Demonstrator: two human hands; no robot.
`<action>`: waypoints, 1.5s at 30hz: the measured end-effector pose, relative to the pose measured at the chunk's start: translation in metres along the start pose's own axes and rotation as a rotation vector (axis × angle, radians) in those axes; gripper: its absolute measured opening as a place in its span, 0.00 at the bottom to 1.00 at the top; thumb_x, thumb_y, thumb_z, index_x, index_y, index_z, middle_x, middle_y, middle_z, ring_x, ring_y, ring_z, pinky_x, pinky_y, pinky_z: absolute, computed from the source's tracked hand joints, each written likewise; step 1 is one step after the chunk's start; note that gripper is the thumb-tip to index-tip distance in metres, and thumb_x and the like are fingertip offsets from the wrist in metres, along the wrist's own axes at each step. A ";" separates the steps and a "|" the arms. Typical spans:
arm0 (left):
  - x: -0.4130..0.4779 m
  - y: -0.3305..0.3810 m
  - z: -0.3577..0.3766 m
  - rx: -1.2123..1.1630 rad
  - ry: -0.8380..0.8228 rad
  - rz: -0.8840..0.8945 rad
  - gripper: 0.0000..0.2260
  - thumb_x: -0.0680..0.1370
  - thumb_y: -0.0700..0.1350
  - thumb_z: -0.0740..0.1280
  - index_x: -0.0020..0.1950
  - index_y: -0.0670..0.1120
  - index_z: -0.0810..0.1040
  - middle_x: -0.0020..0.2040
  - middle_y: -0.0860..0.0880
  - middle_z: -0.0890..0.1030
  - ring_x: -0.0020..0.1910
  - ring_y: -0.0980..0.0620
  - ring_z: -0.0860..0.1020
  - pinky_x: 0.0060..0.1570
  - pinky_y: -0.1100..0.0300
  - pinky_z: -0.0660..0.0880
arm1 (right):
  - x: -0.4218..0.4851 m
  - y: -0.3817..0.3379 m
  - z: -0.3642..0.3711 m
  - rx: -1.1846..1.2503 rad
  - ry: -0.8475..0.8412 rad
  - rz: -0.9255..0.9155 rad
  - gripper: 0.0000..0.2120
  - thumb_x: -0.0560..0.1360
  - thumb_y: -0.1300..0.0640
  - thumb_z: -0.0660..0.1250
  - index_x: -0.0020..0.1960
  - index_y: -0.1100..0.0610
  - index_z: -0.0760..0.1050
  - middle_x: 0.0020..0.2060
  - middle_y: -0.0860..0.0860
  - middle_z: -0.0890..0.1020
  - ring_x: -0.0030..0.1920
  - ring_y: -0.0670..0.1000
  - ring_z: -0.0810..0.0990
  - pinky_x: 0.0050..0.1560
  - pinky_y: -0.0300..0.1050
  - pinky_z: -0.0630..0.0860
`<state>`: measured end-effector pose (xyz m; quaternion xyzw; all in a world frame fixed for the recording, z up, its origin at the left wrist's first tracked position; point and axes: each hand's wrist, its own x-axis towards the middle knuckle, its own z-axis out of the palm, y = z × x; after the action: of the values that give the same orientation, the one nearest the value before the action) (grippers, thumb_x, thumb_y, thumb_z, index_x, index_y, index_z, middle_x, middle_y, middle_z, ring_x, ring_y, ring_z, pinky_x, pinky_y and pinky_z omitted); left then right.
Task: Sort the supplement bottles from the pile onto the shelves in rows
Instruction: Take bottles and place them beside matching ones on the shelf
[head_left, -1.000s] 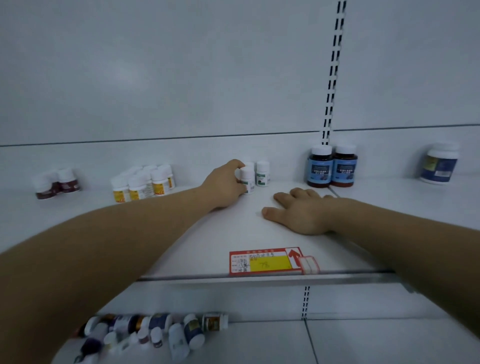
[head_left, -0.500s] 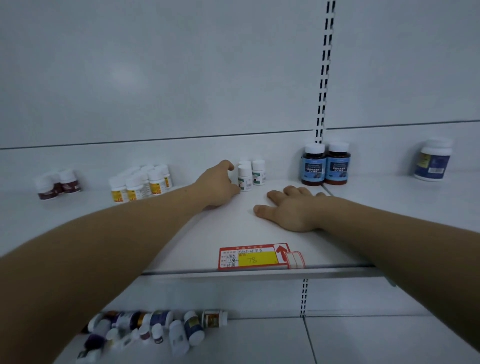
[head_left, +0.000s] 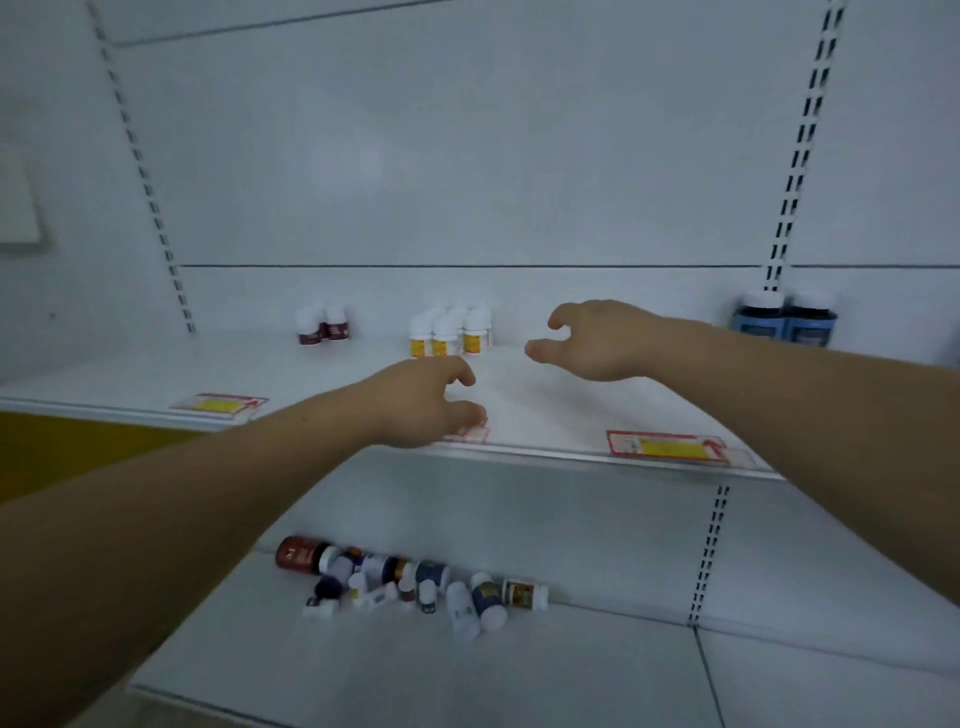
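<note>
1. Both hands hang empty over the upper shelf in mid-frame: the left hand at its front edge and the right hand further back, each with fingers loosely curled round nothing
2. The pile lies tumbled at lower centre, against the back wall of the lower shelf; the next pick, I judge, comes from there
3. Take a bottle from the pile's outer edge, such as the brown bottle at its left end, so the others are less likely to roll
4. Read the label, then match it to a group above: dark red bottles at centre left, yellow-labelled bottles just right of them, blue-labelled bottles at far right
5. Stand it upright, label forward, touching its neighbours, and extend that row towards the front
6. Keep both forearms clear of the standing rows when reaching down
</note>
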<state>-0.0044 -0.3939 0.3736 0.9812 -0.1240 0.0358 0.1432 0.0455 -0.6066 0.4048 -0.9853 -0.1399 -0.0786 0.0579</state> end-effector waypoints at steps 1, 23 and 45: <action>-0.016 -0.012 -0.006 0.003 0.015 -0.010 0.23 0.76 0.60 0.63 0.68 0.54 0.67 0.70 0.51 0.68 0.63 0.50 0.70 0.56 0.60 0.65 | -0.001 -0.021 0.005 0.007 0.023 -0.034 0.34 0.75 0.32 0.54 0.72 0.52 0.63 0.69 0.54 0.70 0.67 0.56 0.68 0.54 0.46 0.63; -0.206 -0.269 0.098 -0.262 -0.223 -0.299 0.28 0.77 0.55 0.65 0.74 0.49 0.61 0.74 0.48 0.62 0.68 0.50 0.66 0.63 0.61 0.63 | -0.026 -0.325 0.182 0.071 -0.224 -0.243 0.31 0.77 0.37 0.57 0.73 0.54 0.62 0.70 0.57 0.67 0.66 0.59 0.68 0.63 0.52 0.68; 0.002 -0.424 0.348 -0.223 -0.362 -0.305 0.34 0.80 0.48 0.61 0.77 0.53 0.42 0.78 0.49 0.43 0.76 0.45 0.46 0.72 0.46 0.53 | 0.122 -0.261 0.517 -0.031 -0.399 -0.048 0.23 0.78 0.52 0.61 0.71 0.52 0.62 0.65 0.54 0.69 0.62 0.57 0.72 0.60 0.53 0.72</action>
<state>0.1174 -0.1014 -0.0743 0.9572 -0.0014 -0.1761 0.2298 0.1586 -0.2550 -0.0572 -0.9785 -0.1710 0.1145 0.0121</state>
